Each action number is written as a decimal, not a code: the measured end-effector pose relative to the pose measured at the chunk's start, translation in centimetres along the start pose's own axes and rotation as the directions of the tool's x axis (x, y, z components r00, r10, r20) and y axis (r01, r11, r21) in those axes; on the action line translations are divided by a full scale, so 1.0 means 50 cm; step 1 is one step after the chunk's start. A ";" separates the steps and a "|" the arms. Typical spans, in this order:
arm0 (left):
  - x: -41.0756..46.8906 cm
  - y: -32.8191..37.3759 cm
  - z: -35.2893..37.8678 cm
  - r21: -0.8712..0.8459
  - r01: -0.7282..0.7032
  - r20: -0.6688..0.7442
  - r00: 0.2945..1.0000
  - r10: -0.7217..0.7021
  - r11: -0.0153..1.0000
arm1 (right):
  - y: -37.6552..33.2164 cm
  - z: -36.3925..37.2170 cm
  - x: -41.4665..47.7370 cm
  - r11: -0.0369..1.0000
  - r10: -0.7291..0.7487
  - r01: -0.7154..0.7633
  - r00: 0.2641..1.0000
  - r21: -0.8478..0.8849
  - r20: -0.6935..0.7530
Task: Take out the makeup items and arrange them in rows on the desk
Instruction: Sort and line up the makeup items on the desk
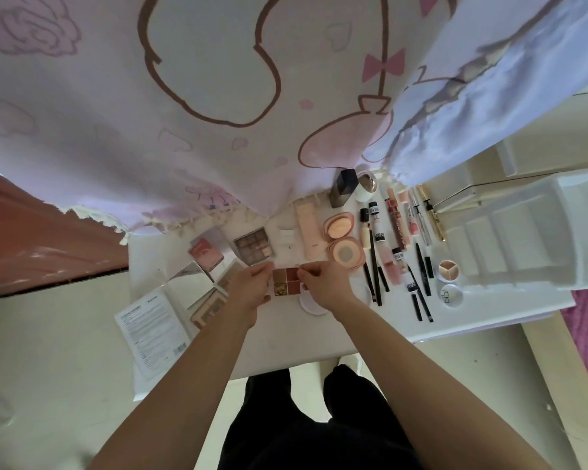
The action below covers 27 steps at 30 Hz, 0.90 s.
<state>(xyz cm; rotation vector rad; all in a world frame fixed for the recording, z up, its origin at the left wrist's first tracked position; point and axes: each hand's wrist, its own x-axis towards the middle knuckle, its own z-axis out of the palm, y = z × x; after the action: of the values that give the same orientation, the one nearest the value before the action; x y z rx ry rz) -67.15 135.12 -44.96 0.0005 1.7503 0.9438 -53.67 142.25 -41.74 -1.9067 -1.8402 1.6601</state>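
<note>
A small four-pan eyeshadow palette [286, 281] in browns and reds sits just over the white desk [302, 340], held from both sides. My left hand [250, 288] grips its left edge and my right hand [325, 284] pinches its right edge. Behind it lie a multi-pan eyeshadow palette [253, 245], a pink blush palette [206, 254], a peach tube [308, 232] and two open round compacts [347, 254]. To the right, pencils, mascaras and lip glosses [398, 242] lie in rows.
A white organiser tray [510, 239] stands at the desk's right end. A printed white sachet [150, 329] lies at the left front corner, beside open mirrored palettes [197, 286]. A pink cartoon curtain [184, 96] hangs behind the desk. Round jars [450, 283] sit near the tray.
</note>
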 end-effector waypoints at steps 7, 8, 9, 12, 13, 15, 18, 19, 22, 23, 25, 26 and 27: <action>0.030 0.014 -0.005 0.209 -0.142 -0.087 0.983 0.163 0.968 | -0.019 0.023 0.017 0.986 -0.050 0.041 0.998 -0.163 -0.048; 0.037 0.016 -0.005 0.250 -0.154 -0.112 0.976 0.187 0.956 | -0.019 0.025 0.022 0.982 -0.056 0.046 0.997 -0.184 -0.051; 0.042 0.016 -0.002 0.299 -0.158 -0.131 0.970 0.205 0.941 | -0.018 0.025 0.026 0.978 -0.059 0.046 0.997 -0.204 -0.057; 0.050 0.016 0.010 0.396 -0.154 -0.146 0.963 0.228 0.905 | -0.009 0.024 0.038 0.969 -0.047 0.024 0.995 -0.247 -0.088; 0.051 0.016 0.012 0.411 -0.146 -0.147 0.963 0.224 0.900 | -0.006 0.027 0.042 0.970 -0.040 0.015 0.994 -0.243 -0.098; 0.055 0.014 0.011 0.453 -0.144 -0.135 0.964 0.227 0.880 | -0.004 0.035 0.048 0.975 -0.029 0.002 0.993 -0.223 -0.117; 0.055 0.007 0.002 0.551 -0.186 -0.074 0.960 0.269 0.813 | 0.000 0.046 0.055 0.976 -0.009 -0.022 0.990 -0.219 -0.141; 0.053 0.004 -0.001 0.554 -0.195 -0.067 0.959 0.276 0.809 | 0.003 0.048 0.056 0.976 -0.002 -0.029 0.990 -0.217 -0.144; 0.047 -0.002 -0.016 0.521 -0.200 -0.070 0.959 0.275 0.830 | 0.006 0.053 0.057 0.977 0.013 -0.043 0.990 -0.211 -0.140; 0.047 -0.003 -0.021 0.516 -0.206 -0.062 0.959 0.276 0.832 | 0.005 0.056 0.056 0.977 0.016 -0.044 0.991 -0.210 -0.133; 0.040 0.000 -0.031 0.520 -0.229 -0.035 0.957 0.289 0.823 | 0.003 0.058 0.052 0.979 0.012 -0.036 0.993 -0.199 -0.121; 0.036 0.002 -0.033 0.543 -0.241 -0.020 0.954 0.299 0.805 | 0.004 0.058 0.049 0.982 0.007 -0.030 0.993 -0.189 -0.121; 0.032 0.003 -0.036 0.585 -0.254 -0.008 0.948 0.319 0.770 | 0.007 0.056 0.046 0.984 0.004 -0.026 0.993 -0.178 -0.121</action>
<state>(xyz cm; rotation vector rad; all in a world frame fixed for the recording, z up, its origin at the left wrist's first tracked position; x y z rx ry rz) -69.29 134.85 -46.00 0.6459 2.1200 0.5869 -55.86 142.11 -44.66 -2.0421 -1.9923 1.3904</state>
